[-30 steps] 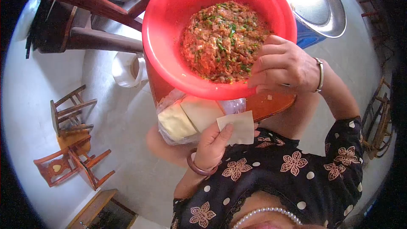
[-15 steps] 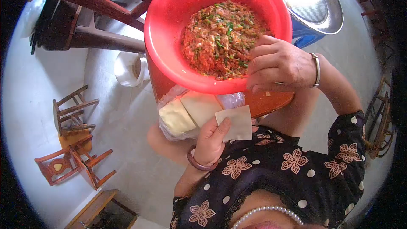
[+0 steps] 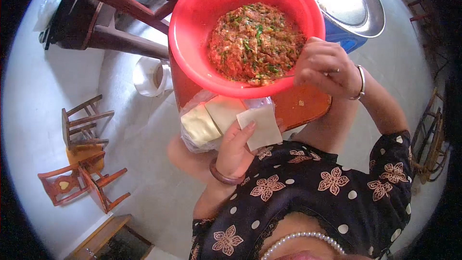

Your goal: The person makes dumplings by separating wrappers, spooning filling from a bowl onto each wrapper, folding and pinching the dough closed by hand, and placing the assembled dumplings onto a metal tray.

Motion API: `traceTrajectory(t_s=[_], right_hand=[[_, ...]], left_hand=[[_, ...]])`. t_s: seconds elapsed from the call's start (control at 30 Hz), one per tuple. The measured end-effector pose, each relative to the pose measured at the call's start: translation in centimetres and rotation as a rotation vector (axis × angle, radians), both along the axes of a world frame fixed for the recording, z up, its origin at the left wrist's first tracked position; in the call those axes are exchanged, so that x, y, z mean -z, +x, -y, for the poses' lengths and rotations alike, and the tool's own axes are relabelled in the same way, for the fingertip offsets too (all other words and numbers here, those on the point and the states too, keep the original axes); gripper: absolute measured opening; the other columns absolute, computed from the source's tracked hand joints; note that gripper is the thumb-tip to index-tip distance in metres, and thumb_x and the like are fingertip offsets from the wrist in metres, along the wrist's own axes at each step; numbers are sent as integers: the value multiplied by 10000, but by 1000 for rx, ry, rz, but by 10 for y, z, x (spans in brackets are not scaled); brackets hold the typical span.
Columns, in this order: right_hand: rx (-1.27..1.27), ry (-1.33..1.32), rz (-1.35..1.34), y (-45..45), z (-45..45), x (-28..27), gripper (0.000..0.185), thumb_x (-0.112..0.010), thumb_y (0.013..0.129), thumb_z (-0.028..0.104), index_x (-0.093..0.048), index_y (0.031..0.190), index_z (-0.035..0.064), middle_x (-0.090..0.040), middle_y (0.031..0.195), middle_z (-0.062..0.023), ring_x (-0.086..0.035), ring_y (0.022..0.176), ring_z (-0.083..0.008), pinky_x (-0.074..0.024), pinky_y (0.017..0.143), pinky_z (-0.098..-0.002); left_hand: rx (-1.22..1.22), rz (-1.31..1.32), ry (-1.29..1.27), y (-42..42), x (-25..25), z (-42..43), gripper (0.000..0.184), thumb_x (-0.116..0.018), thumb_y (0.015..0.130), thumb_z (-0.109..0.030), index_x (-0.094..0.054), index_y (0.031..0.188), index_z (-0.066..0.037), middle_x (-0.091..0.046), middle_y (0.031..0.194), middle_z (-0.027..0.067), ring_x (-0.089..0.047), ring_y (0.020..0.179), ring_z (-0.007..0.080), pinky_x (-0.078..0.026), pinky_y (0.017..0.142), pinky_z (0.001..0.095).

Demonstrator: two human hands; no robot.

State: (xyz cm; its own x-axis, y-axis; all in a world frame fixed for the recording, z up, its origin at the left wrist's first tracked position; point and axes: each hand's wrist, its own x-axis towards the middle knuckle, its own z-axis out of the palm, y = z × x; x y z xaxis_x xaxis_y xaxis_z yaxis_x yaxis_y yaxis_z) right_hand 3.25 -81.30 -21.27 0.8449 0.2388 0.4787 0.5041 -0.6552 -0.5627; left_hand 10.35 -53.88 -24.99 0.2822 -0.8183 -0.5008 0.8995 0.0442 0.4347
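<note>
Wrapper pinched by left hand, near stack; could be creased if squeezed. Thin stick grasped in curled fingers of right hand at bowl rim; filling could be dropped outside if stick overloaded.

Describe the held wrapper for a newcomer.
Find the big round red plastic bowl. Just below it in view, the left hand pinches a thin, pale square wrapper. It's one loose sheet, unlike the two thick pale stacks nearby.
</note>
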Motion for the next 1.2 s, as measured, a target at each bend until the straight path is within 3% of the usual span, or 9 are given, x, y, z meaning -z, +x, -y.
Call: traceTrajectory(t_s=[0.13, 0.2, 0.37, 0.47, 0.57, 0.6, 0.67, 0.77, 1.2], right_hand=[[210, 379, -212, -6, -7, 5, 241, -504, 984, 154, -634, 858, -6, -619, 750, -74, -583, 676, -161, -452, 612, -277], [385, 792, -375, -7, -11, 14, 304, -489, 1003, 222, -636, 849, 5, -629, 764, -31, -551, 672, -90, -432, 600, -232], [336, 870, -321, -16, -11, 16, 327, -485, 1007, 253, -639, 856, 7, -616, 778, -15, -527, 676, -66, -419, 604, -209], [285, 827, -266, -29, -22, 13, 291, -497, 996, 226, -641, 870, 7, -619, 778, -41, -549, 671, -107, -436, 607, -238], [69, 278, 63, -39, -24, 17, 209, -585, 934, 209, -660, 948, 15, -622, 811, -78, -599, 743, -221, -484, 629, -330], [64, 276, 63, -40, -26, 16, 209, -585, 934, 209, -660, 948, 15, -622, 811, -78, -599, 743, -221, -484, 629, -330], [-102, -95, 181, -43, -30, 14, 204, -634, 857, 162, -679, 1004, 27, -631, 910, -67, -603, 796, -215, -501, 657, -345], [-143, -260, 228, -53, -33, 19, 308, -642, 769, 126, -686, 1063, 45, -627, 982, -72, -604, 822, -205, -517, 692, -346], [-147, -193, 202, -67, -36, 43, 393, -611, 768, 115, -663, 1154, 65, -622, 1028, -83, -618, 862, -215, -533, 743, -351]], left_hand=[[-9, -12, -66, 6, -2, 6, 386, -442, 972, -106, -414, 1332, 29, -538, 1294, 189, -534, 1208, 344, -436, 1019, 461], [-19, 10, -55, 8, -6, 9, 393, -445, 964, -95, -411, 1337, 24, -532, 1303, 184, -531, 1212, 343, -437, 1018, 460], [-25, 50, -70, 10, -3, 8, 408, -453, 950, -84, -407, 1344, 13, -524, 1318, 172, -516, 1230, 340, -434, 1022, 460], [-52, 0, -5, 10, -9, 11, 429, -439, 924, -50, -404, 1346, 18, -510, 1334, 175, -486, 1260, 342, -422, 1038, 455], [-62, -52, -149, 13, -9, 15, 488, -398, 868, 21, -391, 1356, 28, -484, 1359, 187, -456, 1288, 343, -412, 1051, 444], [-74, -82, -179, 13, -7, 15, 526, -382, 839, 44, -375, 1364, 40, -469, 1370, 198, -446, 1296, 349, -404, 1062, 444], [-88, -112, -213, 13, -6, 14, 563, -367, 810, 68, -360, 1373, 52, -454, 1380, 209, -436, 1303, 355, -395, 1073, 443], [-96, -81, -177, 12, -11, 12, 596, -355, 794, 83, -314, 1389, 84, -425, 1393, 235, -406, 1318, 381, -363, 1103, 459], [-79, -63, -273, 10, -1, 2, 578, -371, 793, 59, -346, 1371, 75, -479, 1335, 229, -450, 1284, 368, -389, 1086, 452]])
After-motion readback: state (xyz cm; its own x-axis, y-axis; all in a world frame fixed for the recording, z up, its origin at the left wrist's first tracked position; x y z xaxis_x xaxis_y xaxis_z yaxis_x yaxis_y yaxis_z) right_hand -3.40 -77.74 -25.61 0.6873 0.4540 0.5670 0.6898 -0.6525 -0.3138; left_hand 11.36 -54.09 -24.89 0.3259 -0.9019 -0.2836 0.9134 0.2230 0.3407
